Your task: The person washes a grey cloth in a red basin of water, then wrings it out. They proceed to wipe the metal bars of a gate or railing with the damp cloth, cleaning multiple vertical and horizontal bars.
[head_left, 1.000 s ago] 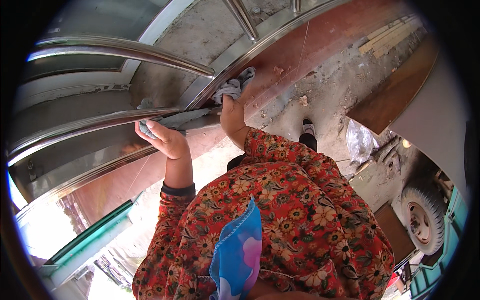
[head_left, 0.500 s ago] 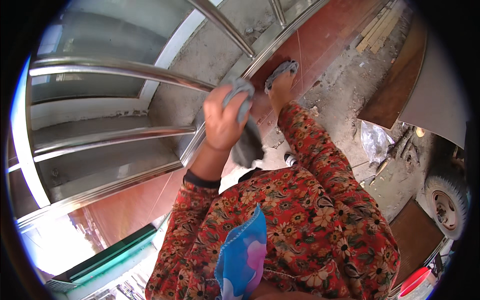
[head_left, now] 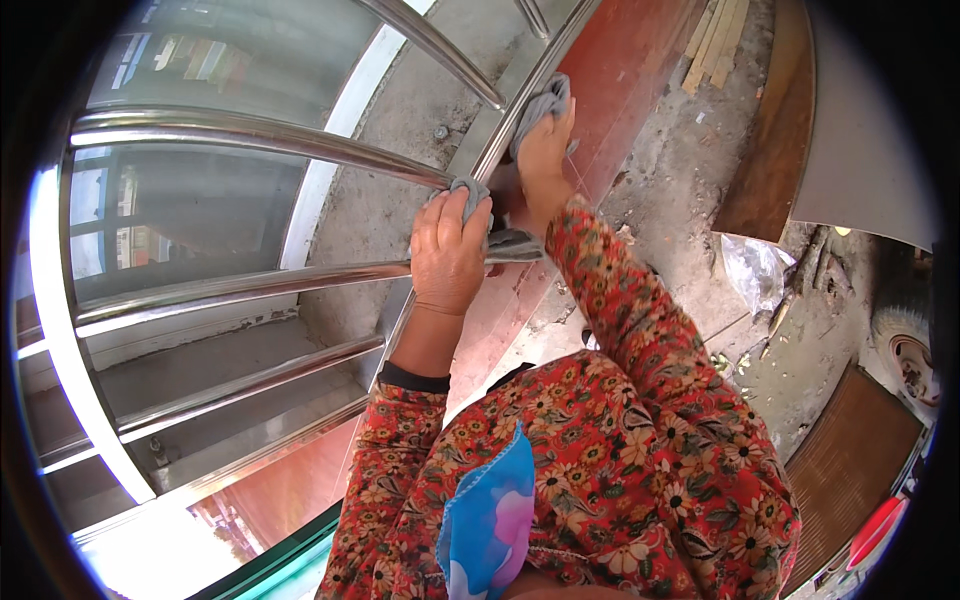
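Note:
My left hand (head_left: 445, 245) is closed over a grey cloth (head_left: 467, 190), at the point where a shiny metal bar (head_left: 270, 143) meets a long metal rail (head_left: 505, 125). A loose grey end hangs out to the right below that hand. Further along, my right hand (head_left: 545, 160) grips another grey cloth (head_left: 543, 103) and presses it on the rail beside a reddish panel (head_left: 630, 85). The fingertips of my right hand are partly hidden. Whether the two cloths are joined cannot be seen.
More metal bars (head_left: 240, 288) run to the left, with glass panes (head_left: 200, 220) behind them. To the right, the dusty floor (head_left: 690, 180) holds wood strips (head_left: 715, 45), a clear plastic bag (head_left: 750, 275) and a curved brown board (head_left: 775, 130). A wheel (head_left: 910, 360) stands at far right.
My right hand has shifted up and left with its cloth, from the reddish panel onto the rail. My left hand has settled lower at the bar's end. The whole view has shifted slightly.

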A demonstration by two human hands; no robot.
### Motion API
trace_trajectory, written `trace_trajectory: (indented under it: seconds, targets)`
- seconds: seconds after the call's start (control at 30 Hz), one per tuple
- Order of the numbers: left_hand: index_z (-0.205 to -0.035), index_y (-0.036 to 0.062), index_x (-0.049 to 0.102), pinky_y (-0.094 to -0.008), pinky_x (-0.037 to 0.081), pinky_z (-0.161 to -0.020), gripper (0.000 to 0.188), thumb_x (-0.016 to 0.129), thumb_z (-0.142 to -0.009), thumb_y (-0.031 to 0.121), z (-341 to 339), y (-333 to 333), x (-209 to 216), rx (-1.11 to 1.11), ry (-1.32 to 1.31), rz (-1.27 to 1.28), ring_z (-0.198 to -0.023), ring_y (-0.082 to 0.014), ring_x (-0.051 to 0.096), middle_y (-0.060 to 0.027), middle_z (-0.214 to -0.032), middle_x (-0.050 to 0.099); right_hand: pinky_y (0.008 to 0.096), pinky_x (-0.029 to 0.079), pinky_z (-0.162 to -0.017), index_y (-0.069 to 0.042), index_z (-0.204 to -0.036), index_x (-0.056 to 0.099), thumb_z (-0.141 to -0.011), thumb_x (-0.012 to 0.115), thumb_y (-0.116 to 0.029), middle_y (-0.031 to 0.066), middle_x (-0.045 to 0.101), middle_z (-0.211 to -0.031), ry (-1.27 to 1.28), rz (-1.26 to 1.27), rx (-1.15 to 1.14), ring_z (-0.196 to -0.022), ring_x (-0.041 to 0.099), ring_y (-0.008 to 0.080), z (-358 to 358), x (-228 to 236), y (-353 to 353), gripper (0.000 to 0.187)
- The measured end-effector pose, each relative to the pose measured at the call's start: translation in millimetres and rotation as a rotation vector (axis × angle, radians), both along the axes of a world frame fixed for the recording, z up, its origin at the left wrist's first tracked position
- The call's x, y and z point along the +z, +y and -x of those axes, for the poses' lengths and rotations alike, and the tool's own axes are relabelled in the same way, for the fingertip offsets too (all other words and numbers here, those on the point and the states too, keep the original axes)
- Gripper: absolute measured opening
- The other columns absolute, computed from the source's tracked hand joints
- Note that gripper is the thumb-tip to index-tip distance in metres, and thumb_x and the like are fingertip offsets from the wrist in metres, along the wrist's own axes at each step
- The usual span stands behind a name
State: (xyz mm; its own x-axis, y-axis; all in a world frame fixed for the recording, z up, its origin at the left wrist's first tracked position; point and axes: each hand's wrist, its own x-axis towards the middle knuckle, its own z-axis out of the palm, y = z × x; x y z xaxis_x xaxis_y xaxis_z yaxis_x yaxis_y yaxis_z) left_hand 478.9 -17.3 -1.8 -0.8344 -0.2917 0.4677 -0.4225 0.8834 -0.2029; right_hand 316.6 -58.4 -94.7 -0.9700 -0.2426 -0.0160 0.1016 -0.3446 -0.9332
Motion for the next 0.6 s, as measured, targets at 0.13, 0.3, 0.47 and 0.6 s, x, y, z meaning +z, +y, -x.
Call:
trace_trajectory:
  seconds: [0.13, 0.3, 0.47, 0.6]
  targets:
    - [-0.110, 0.0153, 0.066, -0.0430, 0.045, -0.095, 0.045, 0.071, -0.067, 0.005, 0, -1, -2, 0.011, 0.014, -0.011, -0.114, -0.0316, 0.052, -0.0078, -0.123, 0.054, 0.0433, 0.013, -0.118, 0.007, -0.149, 0.011, -0.086, 0.035, -0.001, 0.0273, 0.021, -0.152, 0.100, -0.042, 0.197, -0.142, 0.020, 0.0403, -33, 11, 26, 0.068]
    - [-0.109, 0.0144, 0.066, -0.0431, 0.045, -0.094, 0.046, 0.072, -0.064, 0.004, 2, 2, 1, 0.025, 0.032, -0.051, -0.114, -0.0317, 0.052, -0.0080, -0.122, 0.055, 0.0424, 0.010, -0.119, 0.009, -0.149, 0.008, -0.083, 0.035, 0.002, 0.0279, 0.013, -0.155, 0.273, 0.047, 0.293, -0.145, 0.014, 0.0401, -72, 0, 45, 0.072]
    - [-0.107, 0.0146, 0.067, -0.0443, 0.047, -0.095, 0.041, 0.071, -0.066, 0.007, 4, 6, 4, 0.071, 0.018, -0.078, -0.111, -0.0297, 0.054, -0.0068, -0.120, 0.055, 0.0423, 0.010, -0.119, 0.012, -0.147, 0.011, -0.086, 0.036, 0.001, 0.0304, 0.013, -0.154, 0.406, -0.031, 0.035, -0.144, 0.014, 0.0410, 24, -1, 4, 0.067]
    - [-0.107, 0.0153, 0.067, -0.0442, 0.047, -0.095, 0.042, 0.071, -0.066, 0.006, 5, 6, 3, 0.076, 0.031, -0.090, -0.111, -0.0296, 0.054, -0.0066, -0.119, 0.055, 0.0428, 0.012, -0.119, 0.013, -0.145, 0.015, -0.091, 0.037, -0.002, 0.0321, 0.014, -0.153, 0.367, -0.113, -0.020, -0.144, 0.015, 0.0427, 82, 18, -7, 0.061]
